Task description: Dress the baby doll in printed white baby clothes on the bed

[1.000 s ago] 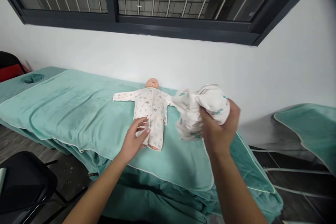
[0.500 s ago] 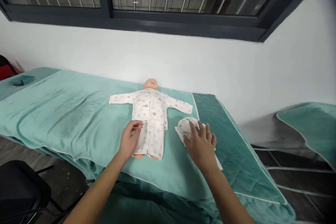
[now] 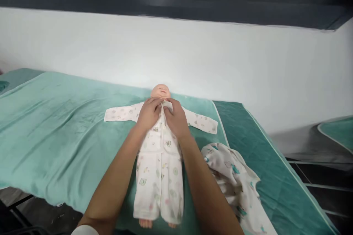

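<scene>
Green sheet (image 3: 71,136) beneath the doll (image 3: 160,91), already in top (image 3: 154,142) and trousers (image 3: 147,183), crumpled cloth (image 3: 234,174) beside the doll's legs. Left hand (image 3: 149,113) and right hand (image 3: 177,118), fingers bent, touch its upper chest; gripping or not, fastened or not, I can't tell.

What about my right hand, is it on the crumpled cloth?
No, your right hand is on the shirt; the cloth lies beside the doll.

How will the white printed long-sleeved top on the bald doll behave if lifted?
The white printed top will likely flop: its sleeves lie flat, no doll hands at the cuffs. It drapes softly, so probably light. Lifting may tug the bald doll, whose head shows just above it.
</scene>
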{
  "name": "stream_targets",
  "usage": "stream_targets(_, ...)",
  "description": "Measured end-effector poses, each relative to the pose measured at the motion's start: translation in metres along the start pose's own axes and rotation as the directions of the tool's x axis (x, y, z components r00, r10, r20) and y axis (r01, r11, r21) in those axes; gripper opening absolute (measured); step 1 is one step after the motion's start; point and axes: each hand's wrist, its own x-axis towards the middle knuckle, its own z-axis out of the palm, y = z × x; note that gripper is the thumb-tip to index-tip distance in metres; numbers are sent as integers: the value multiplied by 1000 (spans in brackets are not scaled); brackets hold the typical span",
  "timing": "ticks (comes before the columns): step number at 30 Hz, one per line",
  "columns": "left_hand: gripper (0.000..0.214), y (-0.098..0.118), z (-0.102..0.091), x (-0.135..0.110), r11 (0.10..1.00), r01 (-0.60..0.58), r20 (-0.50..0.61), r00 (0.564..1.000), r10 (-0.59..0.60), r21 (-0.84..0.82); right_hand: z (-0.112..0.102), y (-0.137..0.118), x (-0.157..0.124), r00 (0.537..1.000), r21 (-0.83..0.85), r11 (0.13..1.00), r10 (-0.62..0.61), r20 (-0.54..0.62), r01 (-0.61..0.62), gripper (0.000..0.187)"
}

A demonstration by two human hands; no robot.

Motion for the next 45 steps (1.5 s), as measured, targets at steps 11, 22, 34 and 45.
stream_targets(11,37,-10,13,5,995,90,18,996,-91,43,3,30,8,994,234,967,88,59,-100,26)
stream_targets(22,30,-6,13,6,988,151,-41,988,-152,-35,4,24,8,997,130,989,78,-17,-75,23)
stream_targets(34,26,-6,12,6,971,218,-60,973,-224,-97,4,24,9,992,174,977,121,21,-123,21)
stream_targets(45,24,-10,12,5,943,268,-49,958,-282,-195,5,23,8,989,207,967,149,16,-149,21)
